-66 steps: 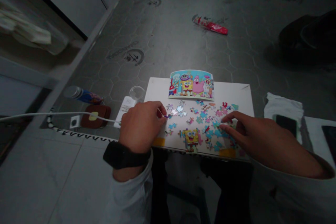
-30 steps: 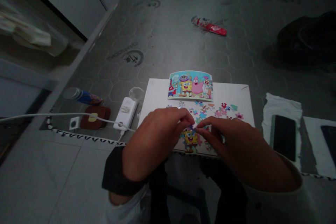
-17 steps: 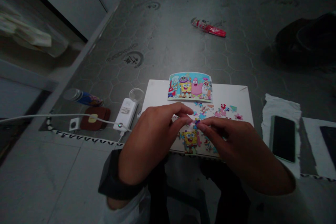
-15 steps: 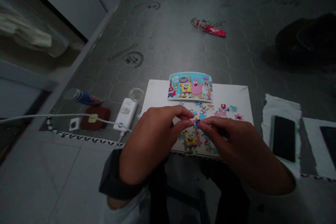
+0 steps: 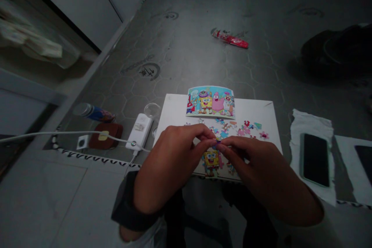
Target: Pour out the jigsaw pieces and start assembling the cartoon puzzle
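My left hand (image 5: 181,155) and my right hand (image 5: 251,159) meet over a white board (image 5: 176,108), fingertips pinched together. Between them is a small purple jigsaw piece (image 5: 218,142), partly hidden by the fingers, and both hands grip it. Just below lies a joined patch of puzzle with a yellow cartoon face (image 5: 211,159). Loose jigsaw pieces (image 5: 245,127) in pink, blue and red are scattered on the board beyond my right hand. At the board's far edge stands a picture card (image 5: 210,102) showing several cartoon figures.
Left of the board are a white power bank (image 5: 140,130) with a cable, a brown case (image 5: 106,135) and a blue can (image 5: 99,113). A phone (image 5: 315,159) lies on white tissue at the right. Further back are a red wrapper (image 5: 231,39) and a dark bag (image 5: 334,52).
The view has tilted up slightly, so everything sits lower in the picture. Both hands stay pinched on the purple piece, which seems turned and shows less of its face.
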